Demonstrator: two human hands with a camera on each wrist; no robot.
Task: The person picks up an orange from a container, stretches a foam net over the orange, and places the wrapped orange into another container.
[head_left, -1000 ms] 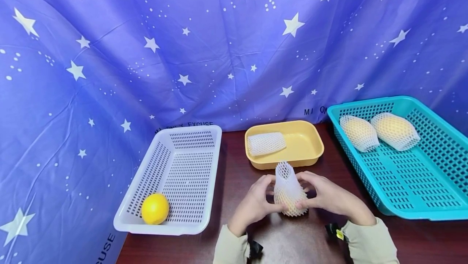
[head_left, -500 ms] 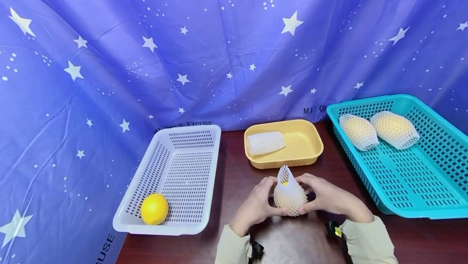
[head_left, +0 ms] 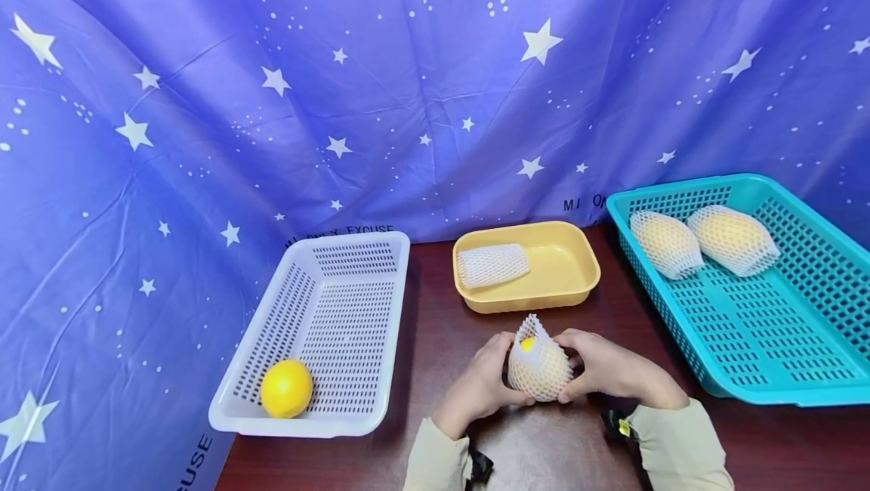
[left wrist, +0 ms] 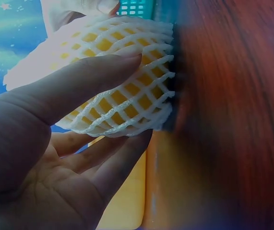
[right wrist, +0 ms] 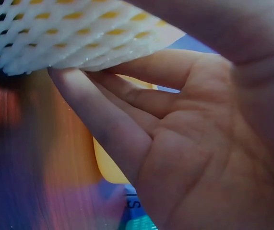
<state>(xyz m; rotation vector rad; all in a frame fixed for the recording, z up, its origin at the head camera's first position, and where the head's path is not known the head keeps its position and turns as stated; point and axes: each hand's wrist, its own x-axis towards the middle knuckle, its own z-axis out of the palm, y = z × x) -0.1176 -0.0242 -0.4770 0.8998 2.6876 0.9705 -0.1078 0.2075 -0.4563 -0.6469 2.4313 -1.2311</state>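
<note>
Between both hands an orange wrapped in a white foam fruit net (head_left: pixel 540 370) stands at the front of the table. Its yellow top shows through the net's open, tapering upper end. My left hand (head_left: pixel 479 381) grips its left side, thumb (left wrist: pixel 103 72) across the mesh in the left wrist view and fingers round the far side. From the right, my right hand (head_left: pixel 605 366) holds it between thumb and fingers; in the right wrist view the fingers (right wrist: pixel 98 115) reach up to the net's (right wrist: pixel 79 33) edge. Yellow peel shows through the mesh in both wrist views.
A white basket (head_left: pixel 397 310) at left holds a bare orange (head_left: pixel 286 388). Behind the hands, a yellow tray (head_left: pixel 564 301) contains a flattened foam net (head_left: pixel 493 265). The teal basket (head_left: pixel 714 389) at right holds two netted fruits (head_left: pixel 666 244). A starry curtain (head_left: pixel 408 98) hangs behind.
The foam net has come down and widened around the orange, its tall upper end now shorter and leaning, with the yellow top showing. Both hands have stayed at its sides.
</note>
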